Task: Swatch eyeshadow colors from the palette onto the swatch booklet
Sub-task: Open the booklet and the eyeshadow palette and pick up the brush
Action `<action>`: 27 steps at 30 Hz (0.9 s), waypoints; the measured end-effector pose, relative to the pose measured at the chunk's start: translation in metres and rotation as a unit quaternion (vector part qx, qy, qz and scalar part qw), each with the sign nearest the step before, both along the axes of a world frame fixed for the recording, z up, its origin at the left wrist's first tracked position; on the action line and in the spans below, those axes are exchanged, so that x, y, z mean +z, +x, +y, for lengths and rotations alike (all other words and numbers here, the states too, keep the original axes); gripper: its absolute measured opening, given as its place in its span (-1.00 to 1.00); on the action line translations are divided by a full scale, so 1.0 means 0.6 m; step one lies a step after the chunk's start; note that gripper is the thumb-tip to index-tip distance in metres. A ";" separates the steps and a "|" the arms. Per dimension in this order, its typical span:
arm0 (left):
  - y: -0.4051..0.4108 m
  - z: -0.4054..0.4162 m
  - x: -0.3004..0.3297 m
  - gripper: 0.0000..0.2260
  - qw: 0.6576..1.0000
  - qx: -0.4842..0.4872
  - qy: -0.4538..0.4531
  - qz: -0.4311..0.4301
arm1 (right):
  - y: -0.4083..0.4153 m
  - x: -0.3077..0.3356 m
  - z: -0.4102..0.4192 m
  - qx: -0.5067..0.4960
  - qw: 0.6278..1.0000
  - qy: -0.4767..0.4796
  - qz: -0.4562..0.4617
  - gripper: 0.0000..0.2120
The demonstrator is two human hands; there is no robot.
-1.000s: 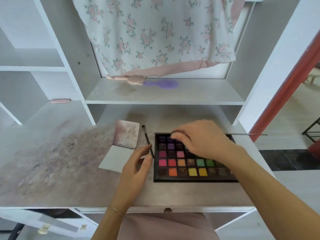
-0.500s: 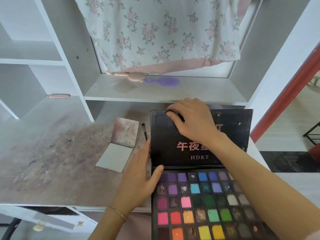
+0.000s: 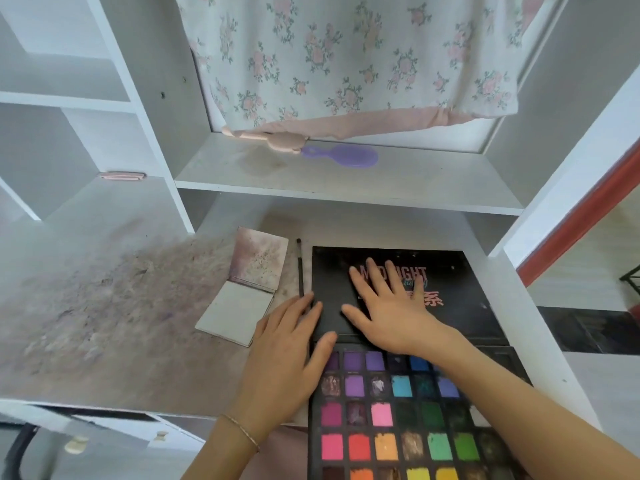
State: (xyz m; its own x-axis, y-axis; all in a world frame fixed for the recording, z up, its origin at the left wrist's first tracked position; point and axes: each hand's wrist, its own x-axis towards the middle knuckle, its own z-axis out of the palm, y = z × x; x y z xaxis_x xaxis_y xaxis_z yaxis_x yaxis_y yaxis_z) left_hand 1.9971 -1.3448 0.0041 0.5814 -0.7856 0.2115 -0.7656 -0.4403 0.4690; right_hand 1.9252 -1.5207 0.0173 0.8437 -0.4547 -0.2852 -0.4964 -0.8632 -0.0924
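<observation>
A person's two hands rest on an open eyeshadow palette (image 3: 408, 410) lying on a dust-smeared white table (image 3: 104, 323). The right hand (image 3: 391, 303) lies flat, fingers straight and spread, on the palette's black lid (image 3: 450, 271), which is folded back onto the table and printed with partly covered lettering. The left hand (image 3: 287, 355) — a thin bracelet (image 3: 242, 433) at its wrist — also lies open, fingers straight along the lid's left edge and thumb reaching onto the top-left corner of the pan tray. The tray shows rows of purple, blue, pink, orange, green and yellow pans, its near edge extending past the table's front.

Just left of the lid lies a slim dark makeup brush (image 3: 300, 266), bristles pointing away. Beside it sits the swatch booklet (image 3: 244, 292), opened flat — the far page stained pinkish and speckled, the near page pale.

On the shelf (image 3: 415, 181) above lies a purple hairbrush (image 3: 341, 155), next to a pink one (image 3: 273, 140). A floral cloth (image 3: 346, 57) with a pink hem hangs behind.
</observation>
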 end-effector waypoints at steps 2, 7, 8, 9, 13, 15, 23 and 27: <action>0.000 -0.002 0.000 -0.34 1.000 0.002 0.013 -0.008 | 0.011 -0.007 -0.017 0.014 1.000 -0.005 -0.002 -0.37; 0.002 -0.003 0.000 -0.32 1.000 0.002 0.013 -0.002 | 0.050 -0.012 -0.056 0.034 0.999 0.000 -0.021 -0.38; 0.004 -0.003 0.000 -0.32 1.000 0.000 0.007 0.002 | 0.057 -0.011 -0.060 0.036 0.999 0.000 -0.024 -0.39; 0.005 -0.003 0.000 -0.34 1.000 -0.003 -0.001 0.010 | 0.063 -0.010 -0.063 0.036 0.999 0.002 -0.030 -0.40; 0.007 0.002 0.013 -0.54 0.996 -0.023 -0.061 0.060 | 0.081 0.008 -0.052 0.034 0.992 -0.005 -0.122 -0.45; 0.011 0.011 0.023 -0.61 0.991 -0.009 -0.109 0.074 | 0.089 0.018 -0.031 0.076 0.973 0.012 -0.217 -0.53; 0.104 0.042 0.054 -0.78 0.977 0.113 -0.176 0.037 | 0.144 0.027 0.039 0.062 0.958 0.126 -0.251 -0.73; 0.158 0.031 0.044 -0.71 0.964 0.173 -0.166 0.113 | 0.165 0.027 0.051 0.041 0.963 0.137 -0.226 -0.62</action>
State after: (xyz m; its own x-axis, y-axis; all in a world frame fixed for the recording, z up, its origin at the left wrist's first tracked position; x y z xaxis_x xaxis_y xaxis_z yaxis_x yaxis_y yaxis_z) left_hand 2.0918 -1.3260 0.0307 0.8572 -0.4475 0.2548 -0.4615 -0.4480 0.7657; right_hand 2.0240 -1.4899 0.0334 0.9397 -0.3414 0.0198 -0.2833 -0.8096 -0.5140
